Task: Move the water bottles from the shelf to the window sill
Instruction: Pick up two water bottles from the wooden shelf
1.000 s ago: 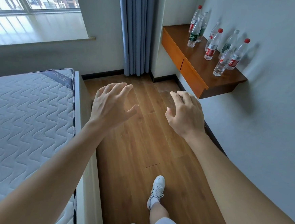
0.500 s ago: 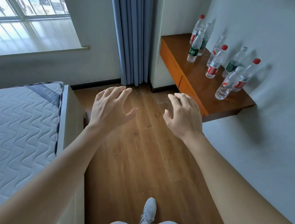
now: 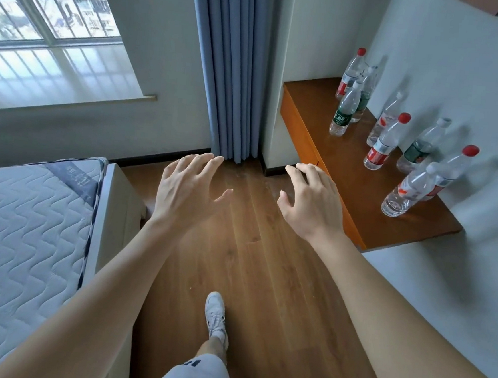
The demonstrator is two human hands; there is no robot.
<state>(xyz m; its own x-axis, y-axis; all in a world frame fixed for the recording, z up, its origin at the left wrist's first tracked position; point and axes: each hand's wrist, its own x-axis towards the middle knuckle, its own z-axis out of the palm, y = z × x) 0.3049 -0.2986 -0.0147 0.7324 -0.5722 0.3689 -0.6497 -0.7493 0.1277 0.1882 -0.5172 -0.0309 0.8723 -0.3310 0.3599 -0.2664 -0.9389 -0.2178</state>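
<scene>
At far left, window sill [image 3: 71,84] sits above a mattress [image 3: 24,230]. Left hand [image 3: 186,188] hovers over the wooden floor [image 3: 264,279], fingers spread wide, holding nothing. Curtain [image 3: 230,68] hangs beyond. Right hand [image 3: 309,205] is likewise spread and empty, near the shelf [image 3: 311,101] front. Water bottles [image 3: 383,145] all stand upright on the shelf, well apart from the sill.

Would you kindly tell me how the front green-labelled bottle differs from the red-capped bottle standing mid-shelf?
The green-labelled bottle has a pale cap; the red-capped bottle has a red-and-white label. The green-labelled bottle stands nearer the curtain, the red-capped bottle farther along. Both are clear, upright on the shelf, untouched.
</scene>
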